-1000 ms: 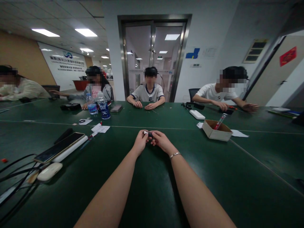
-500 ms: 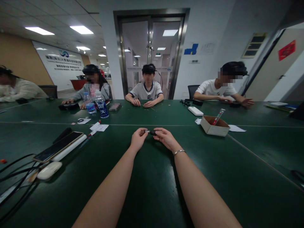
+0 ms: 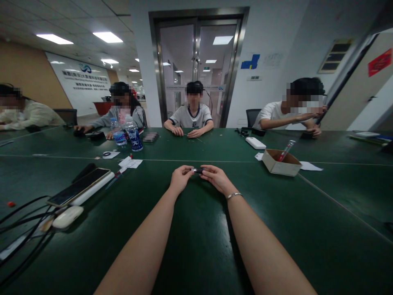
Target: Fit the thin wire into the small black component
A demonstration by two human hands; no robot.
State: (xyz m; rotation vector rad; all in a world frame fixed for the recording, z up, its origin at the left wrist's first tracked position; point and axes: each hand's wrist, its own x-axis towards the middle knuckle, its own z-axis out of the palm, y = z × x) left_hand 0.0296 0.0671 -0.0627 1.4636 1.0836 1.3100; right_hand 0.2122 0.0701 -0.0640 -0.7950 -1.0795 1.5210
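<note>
A small, slim object (image 3: 199, 170) — silvery at left, black at right — sits level over the green table (image 3: 196, 233), its ends pinched by the left hand (image 3: 180, 179) and right hand (image 3: 217, 179); finer detail is too small to tell.

The short black-and-silver cylindrical piece (image 3: 199, 170) has a bright, metal-looking end and a dark, plastic-looking body. Beneath it, the dark green tabletop (image 3: 196, 237) looks smooth, with a soft sheen. Just nearer and right of the piece, a thin silver bracelet (image 3: 234, 196) shines like metal. Farther right stands a pale, open, matt cardboard-looking box (image 3: 281, 167). Well to the piece's left lie a black, glass-faced glossy phone (image 3: 80, 186) and a smooth white rounded plastic case (image 3: 68, 217). Beyond it, glass doors (image 3: 178, 51) sit in a shiny metal frame (image 3: 155, 57).
</note>
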